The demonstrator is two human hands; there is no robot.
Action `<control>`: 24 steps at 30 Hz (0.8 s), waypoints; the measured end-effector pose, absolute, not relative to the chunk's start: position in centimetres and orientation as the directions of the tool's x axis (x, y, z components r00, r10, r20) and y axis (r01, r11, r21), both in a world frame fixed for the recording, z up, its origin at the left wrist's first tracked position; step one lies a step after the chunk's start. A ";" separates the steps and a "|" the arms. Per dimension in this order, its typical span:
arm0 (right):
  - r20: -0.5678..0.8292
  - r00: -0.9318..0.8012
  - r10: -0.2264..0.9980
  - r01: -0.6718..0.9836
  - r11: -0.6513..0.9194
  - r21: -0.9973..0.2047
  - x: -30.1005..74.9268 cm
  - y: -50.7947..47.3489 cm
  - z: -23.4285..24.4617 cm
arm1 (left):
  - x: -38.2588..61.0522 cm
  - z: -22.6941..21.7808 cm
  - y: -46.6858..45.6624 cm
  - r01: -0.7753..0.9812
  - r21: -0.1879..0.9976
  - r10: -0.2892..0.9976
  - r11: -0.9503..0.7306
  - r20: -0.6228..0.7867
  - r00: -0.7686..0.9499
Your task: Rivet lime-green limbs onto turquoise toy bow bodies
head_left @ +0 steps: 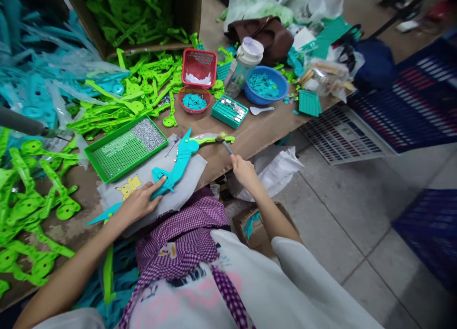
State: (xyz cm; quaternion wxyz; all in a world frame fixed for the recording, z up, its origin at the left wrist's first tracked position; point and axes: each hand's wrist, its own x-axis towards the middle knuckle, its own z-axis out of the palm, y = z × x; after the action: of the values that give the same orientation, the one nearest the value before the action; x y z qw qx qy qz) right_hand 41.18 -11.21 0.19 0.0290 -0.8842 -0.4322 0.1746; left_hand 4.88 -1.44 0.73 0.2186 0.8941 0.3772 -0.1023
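Observation:
My left hand (141, 203) lies on a teal plastic arm piece (174, 169), fingers pressing it flat on a grey cloth (189, 174) with a yellow cartoon print. The teal piece joins a green plastic arm (210, 139) at its far end. My right hand (244, 171) is closed round the handle of a small hammer (223, 142), whose head rests at the green arm near the table edge.
A green tray (123, 150) of small silver parts sits beside the cloth. Piles of green arms (32, 200) and teal arms (32, 81) fill the left. Red baskets (199, 67), a blue bowl (266, 86), a teal box (229, 111) and a bottle (244, 64) stand behind. Blue crates (421, 100) are on the floor.

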 end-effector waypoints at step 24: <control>-0.029 0.587 0.809 0.709 -0.531 -0.464 40.1 -11.6 0.7 | 6.0 0.9 -0.5 0.675 0.290 0.639 -0.679 -0.220 0.737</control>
State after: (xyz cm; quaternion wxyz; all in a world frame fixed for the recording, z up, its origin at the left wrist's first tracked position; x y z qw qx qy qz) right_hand 40.15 -11.59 0.67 0.2064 -0.8667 -0.4378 0.1210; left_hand 5.98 -0.48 0.93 0.1780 0.9147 0.3592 -0.0504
